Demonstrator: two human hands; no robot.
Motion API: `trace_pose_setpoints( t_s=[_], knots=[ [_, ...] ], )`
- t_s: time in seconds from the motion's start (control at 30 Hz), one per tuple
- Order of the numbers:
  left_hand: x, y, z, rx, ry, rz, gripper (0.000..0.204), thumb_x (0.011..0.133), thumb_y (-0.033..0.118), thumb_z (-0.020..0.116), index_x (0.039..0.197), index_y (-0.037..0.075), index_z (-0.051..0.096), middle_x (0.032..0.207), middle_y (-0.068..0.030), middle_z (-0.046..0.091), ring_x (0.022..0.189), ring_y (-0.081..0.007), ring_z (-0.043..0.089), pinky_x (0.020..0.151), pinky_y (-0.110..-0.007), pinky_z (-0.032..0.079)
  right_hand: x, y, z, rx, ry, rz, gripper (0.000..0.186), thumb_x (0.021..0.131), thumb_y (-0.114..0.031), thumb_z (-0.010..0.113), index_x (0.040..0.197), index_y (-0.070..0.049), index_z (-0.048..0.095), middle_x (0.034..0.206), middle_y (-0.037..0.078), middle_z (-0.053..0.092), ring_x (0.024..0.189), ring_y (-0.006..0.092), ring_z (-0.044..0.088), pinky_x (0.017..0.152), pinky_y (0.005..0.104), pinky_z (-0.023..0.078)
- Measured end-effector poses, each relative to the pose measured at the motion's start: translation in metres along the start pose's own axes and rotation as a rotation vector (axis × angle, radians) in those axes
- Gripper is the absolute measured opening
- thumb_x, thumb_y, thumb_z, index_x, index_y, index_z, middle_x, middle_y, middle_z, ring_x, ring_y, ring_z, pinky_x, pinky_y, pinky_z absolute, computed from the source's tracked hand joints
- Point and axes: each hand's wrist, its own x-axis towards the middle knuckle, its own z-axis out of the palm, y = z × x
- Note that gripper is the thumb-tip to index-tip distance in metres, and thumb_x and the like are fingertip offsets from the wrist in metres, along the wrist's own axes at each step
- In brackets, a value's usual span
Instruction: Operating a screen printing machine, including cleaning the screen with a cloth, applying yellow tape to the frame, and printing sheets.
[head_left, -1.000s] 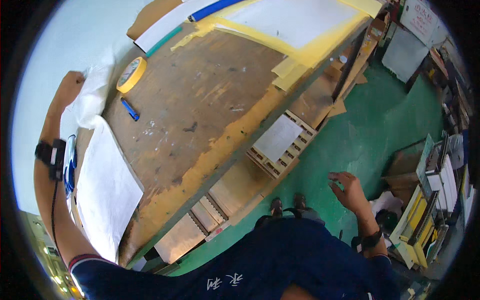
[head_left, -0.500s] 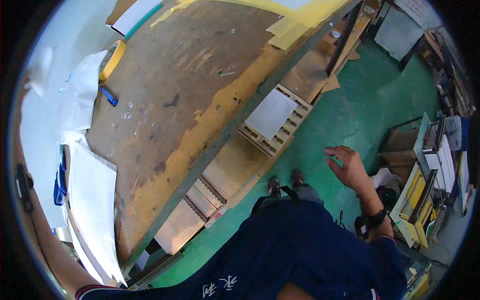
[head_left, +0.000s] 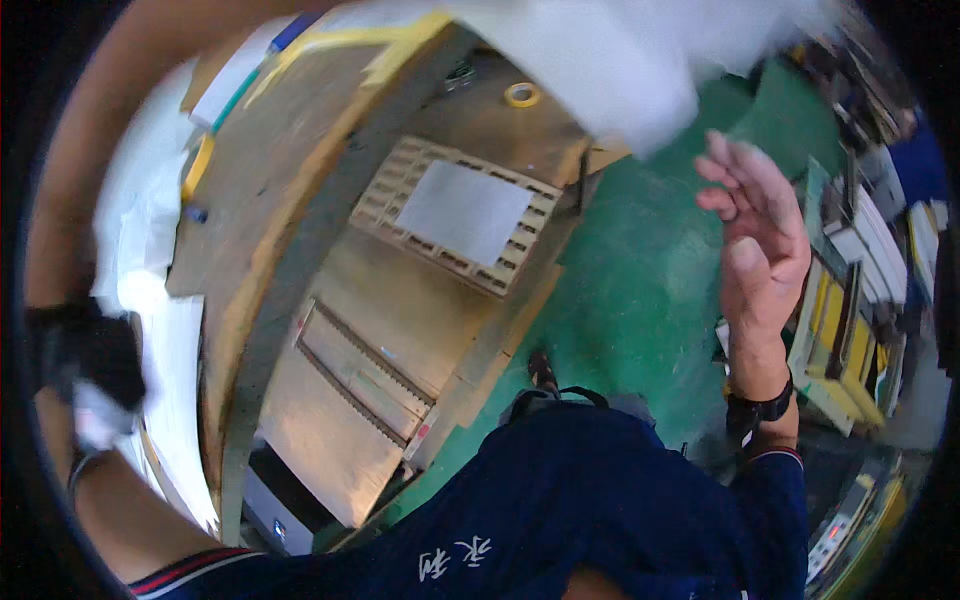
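My left arm (head_left: 70, 220) rises along the left edge and curves out at the top; its hand is beyond the picture. A blurred white sheet or cloth (head_left: 610, 60) hangs across the upper middle; what holds it is not shown. My right hand (head_left: 760, 225) is raised at the right over the green floor, palm showing, fingers loosely bent and apart, with nothing in it. To its left, a grey-white sheet (head_left: 465, 212) lies on a slotted pale board (head_left: 385, 205) on the low wooden shelf.
A worn wooden table (head_left: 260, 170) stands at the left, with white paper (head_left: 180, 380) along its edge. A yellow tape roll (head_left: 521, 95) lies on the shelf (head_left: 400, 300) beyond the board. Racks with yellow frames (head_left: 840, 330) stand at the right.
My left arm has swung up toward the top, and the white sheet or cloth now spans the upper middle. My right hand has risen and turned palm up. The view has shifted toward the shelf.
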Motion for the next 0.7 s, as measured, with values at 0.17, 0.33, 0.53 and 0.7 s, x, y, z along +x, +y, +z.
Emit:
trace_pose_setpoints(
  t_s=[0.17,0.33,0.53,0.7],
  knots=[
    [0.131,0.122,0.182,-0.36,0.031,-0.084,0.013,0.082,0.012,0.059,0.083,0.0,0.054,0.079,-0.0162,0.057,0.066,-0.0364,0.055,0.06,-0.042,0.045,-0.067,-0.063,-0.084,-0.167,0.218,0.014,0.049,0.079,-0.007,0.077,0.123,-0.001,0.056,0.111,0.003,0.063,0.1,0.0111,0.059,0.087,0.0295,0.048],
    [0.217,0.254,0.297,-1.025,-0.087,-0.327,0.031,0.084,-0.003,0.064,0.113,-0.003,0.054,0.105,-0.0153,0.065,0.097,-0.0182,0.065,0.083,-0.032,0.054,-0.176,-0.139,-0.202,-0.157,0.581,0.179,0.018,0.085,-0.002,0.071,0.103,0.0,0.068,0.092,0.0,0.07,0.088,0.0053,0.057,0.079,0.0253,0.049],
    [0.333,0.4,0.409,-1.176,-0.427,0.075,0.018,0.085,0.017,0.07,0.09,-0.001,0.066,0.067,-0.0163,0.065,0.058,-0.03,0.067,0.054,-0.038,0.05,-0.316,-0.248,-0.293,-0.683,0.801,0.265,0.014,0.088,-0.012,0.068,0.094,0.0,0.066,0.075,0.01,0.067,0.071,0.0171,0.064,0.067,0.0329,0.051],
    [0.424,0.488,0.464,-1.267,-0.159,0.698,0.017,0.079,0.014,0.071,0.068,0.003,0.064,0.058,-0.012,0.06,0.05,-0.0317,0.06,0.046,-0.041,0.046,-0.375,-0.317,-0.323,-0.92,1.047,0.35,0.021,0.091,-0.02,0.066,0.098,0.0,0.066,0.08,0.013,0.066,0.074,0.0179,0.063,0.069,0.0347,0.051]
  ],
)
